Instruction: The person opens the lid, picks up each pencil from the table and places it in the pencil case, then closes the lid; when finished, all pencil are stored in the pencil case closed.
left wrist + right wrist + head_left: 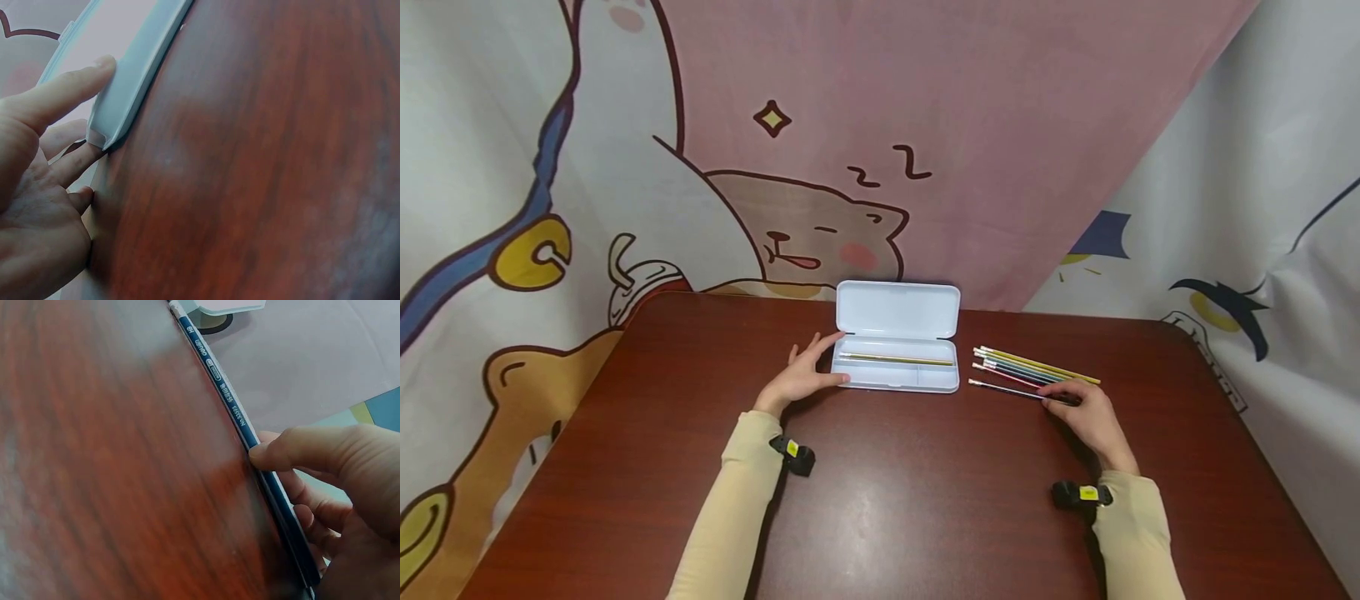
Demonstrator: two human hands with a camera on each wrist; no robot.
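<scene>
An open white pencil case (938, 380) lies on the table, its lid (898, 308) raised at the back. Inside its long compartment is a yellowish pencil (895, 360). My left hand (801, 379) holds the case by its left end, with the thumb (81, 84) over the front rim and the index finger near the hinge corner. My right hand (1086, 414) pinches a dark blue pencil (228, 394) between thumb and fingers, low over the table. The pencil's eraser end points left toward the case. Behind it lies a bunch of pencils (1030, 365) in several colours, eraser ends left.
The brown wooden table (880, 483) runs back to a cloth (1000, 125) printed with cartoon animals. The pencil case stands near the table's back edge. A smaller compartment (934, 377) is at the case's front right.
</scene>
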